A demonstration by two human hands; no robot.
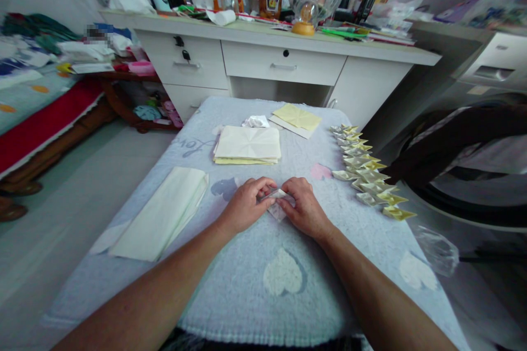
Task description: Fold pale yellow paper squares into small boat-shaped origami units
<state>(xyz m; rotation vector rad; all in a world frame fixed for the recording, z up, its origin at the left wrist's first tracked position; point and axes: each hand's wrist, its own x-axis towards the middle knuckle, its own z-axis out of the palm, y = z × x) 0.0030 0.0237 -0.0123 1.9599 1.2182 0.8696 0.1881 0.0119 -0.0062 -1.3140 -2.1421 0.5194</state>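
1. A small folded piece of whitish-grey paper (pixel 278 194) is between the two hands, in front of the rectangular stack of creased cream-white paper (pixel 247 142) and slightly to its right
2. It looks compact and layered, with a pale folded upper part and a greyish pointed flap below, between the thumbs; fingers hide the rest
3. The left hand (pixel 249 205) has its grip pinched on the paper's left end; the right hand (pixel 305 205) has its grip pinched on the right end
4. Right of the stack, small boat-shaped white-and-yellow paper folds (pixel 364 162) form rows; left of it and nearer lies a long sheaf of folded white paper (pixel 164 214)
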